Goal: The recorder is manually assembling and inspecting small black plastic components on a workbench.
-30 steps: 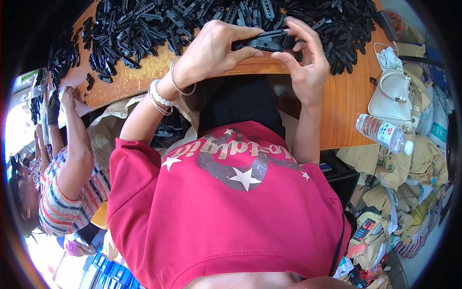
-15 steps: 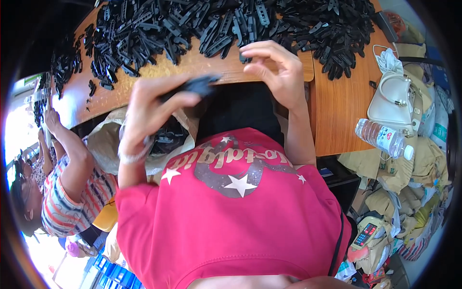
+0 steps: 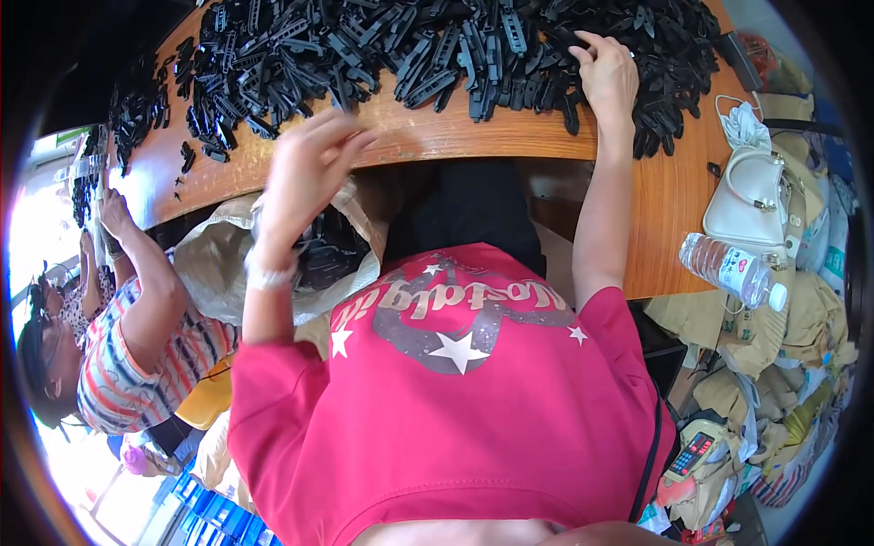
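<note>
A: In the head view, what is changing?

B: A second ago both hands were gripping one black plastic strip at the table's near edge; half a second ago the left was carrying it down toward the sack. Now the left hand point(image 3: 305, 177) is blurred and lifted above the crumpled pale plastic sack point(image 3: 273, 259), fingers loosely spread and holding nothing that can be made out. Judging by that, the strip is lying in the sack among the other dark pieces.

A: And the other hand?

B: The right hand point(image 3: 608, 77) is stretching forward, arm nearly straight, palm down on the heap of black plastic strips point(image 3: 437, 45) covering the curved wooden table point(image 3: 428, 136). Its fingers are curling narrowly onto the pieces; whether one is pinched cannot be told.

A: So one cycle is ending, another is starting?

B: It is looking that way. Beside the table, a white handbag point(image 3: 751, 196) and a clear plastic water bottle point(image 3: 733, 271) are resting, and a person in a striped shirt point(image 3: 137, 355) is working at the far left.
</note>
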The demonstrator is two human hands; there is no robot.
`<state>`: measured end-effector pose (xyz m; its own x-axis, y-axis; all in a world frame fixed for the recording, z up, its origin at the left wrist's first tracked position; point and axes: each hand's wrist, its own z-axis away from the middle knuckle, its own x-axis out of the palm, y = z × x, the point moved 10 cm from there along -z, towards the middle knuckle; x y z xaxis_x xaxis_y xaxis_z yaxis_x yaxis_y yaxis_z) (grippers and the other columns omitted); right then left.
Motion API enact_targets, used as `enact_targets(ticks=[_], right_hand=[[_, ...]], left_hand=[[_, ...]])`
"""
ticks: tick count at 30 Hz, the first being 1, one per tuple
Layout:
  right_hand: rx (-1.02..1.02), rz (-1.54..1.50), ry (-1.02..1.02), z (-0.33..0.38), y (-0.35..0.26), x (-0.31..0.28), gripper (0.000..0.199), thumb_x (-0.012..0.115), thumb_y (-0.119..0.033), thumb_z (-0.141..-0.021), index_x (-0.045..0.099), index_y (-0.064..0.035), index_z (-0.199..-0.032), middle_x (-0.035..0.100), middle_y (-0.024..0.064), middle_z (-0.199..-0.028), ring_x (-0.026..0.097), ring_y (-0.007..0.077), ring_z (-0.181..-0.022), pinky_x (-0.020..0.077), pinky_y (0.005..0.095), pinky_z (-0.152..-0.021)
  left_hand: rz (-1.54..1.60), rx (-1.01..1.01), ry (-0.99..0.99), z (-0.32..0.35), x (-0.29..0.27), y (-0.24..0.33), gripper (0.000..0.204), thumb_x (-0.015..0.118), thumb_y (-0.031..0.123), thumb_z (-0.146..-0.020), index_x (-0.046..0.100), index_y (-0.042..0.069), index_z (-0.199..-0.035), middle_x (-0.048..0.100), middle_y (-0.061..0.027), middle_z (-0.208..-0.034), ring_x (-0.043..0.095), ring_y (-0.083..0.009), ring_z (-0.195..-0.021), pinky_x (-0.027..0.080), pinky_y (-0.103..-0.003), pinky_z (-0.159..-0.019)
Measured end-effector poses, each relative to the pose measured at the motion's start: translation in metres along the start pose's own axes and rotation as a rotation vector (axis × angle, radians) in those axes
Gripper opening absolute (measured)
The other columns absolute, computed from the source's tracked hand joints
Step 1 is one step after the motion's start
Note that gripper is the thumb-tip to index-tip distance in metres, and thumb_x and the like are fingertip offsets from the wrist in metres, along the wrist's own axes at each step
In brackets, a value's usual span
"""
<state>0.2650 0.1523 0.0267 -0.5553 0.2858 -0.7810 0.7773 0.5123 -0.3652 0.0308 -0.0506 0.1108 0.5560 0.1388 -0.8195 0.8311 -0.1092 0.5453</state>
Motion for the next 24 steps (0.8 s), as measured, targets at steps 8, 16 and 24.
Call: enact_targets(ticks=[8, 16, 24], right_hand=[[0.097, -0.155, -0.101, 0.002, 0.001, 0.009, 0.022, 0.068, -0.017, -0.075, 0.066, -0.001, -0.09, 0.066, 0.0147, -0.081, 0.063, 0.0307, -0.076, 0.0494, 0.0382, -0.073], [0.295, -1.117, -0.149, 0.044, -0.048, -0.013, 0.019, 0.065, 0.002, -0.08, 0.067, -0.0004, -0.098, 0.065, 0.0045, -0.083, 0.061, 0.0085, -0.075, 0.049, 0.0183, -0.068], [-0.021, -1.048, -0.155, 0.049, -0.113, -0.042, 0.014, 0.064, 0.005, -0.077, 0.069, 0.0, -0.09, 0.066, 0.0074, -0.086, 0.064, 0.0145, -0.079, 0.052, 0.0224, -0.07]], left_hand=[[-0.233, 0.124, -0.07, -0.057, 0.1, -0.028, 0.02, 0.066, 0.016, -0.077, 0.059, 0.002, -0.09, 0.058, -0.0117, -0.086, 0.059, -0.0319, -0.075, 0.048, -0.037, -0.064], [-0.003, -0.022, 0.066, -0.042, 0.076, -0.035, 0.023, 0.071, 0.013, -0.074, 0.054, 0.0, -0.081, 0.058, -0.0121, -0.072, 0.06, -0.0243, -0.063, 0.047, -0.032, -0.056], [0.863, -0.348, -0.242, -0.043, 0.099, -0.026, 0.032, 0.065, 0.024, -0.086, 0.064, -0.004, -0.101, 0.059, -0.0033, -0.061, 0.054, -0.0052, -0.053, 0.041, -0.018, -0.047]])
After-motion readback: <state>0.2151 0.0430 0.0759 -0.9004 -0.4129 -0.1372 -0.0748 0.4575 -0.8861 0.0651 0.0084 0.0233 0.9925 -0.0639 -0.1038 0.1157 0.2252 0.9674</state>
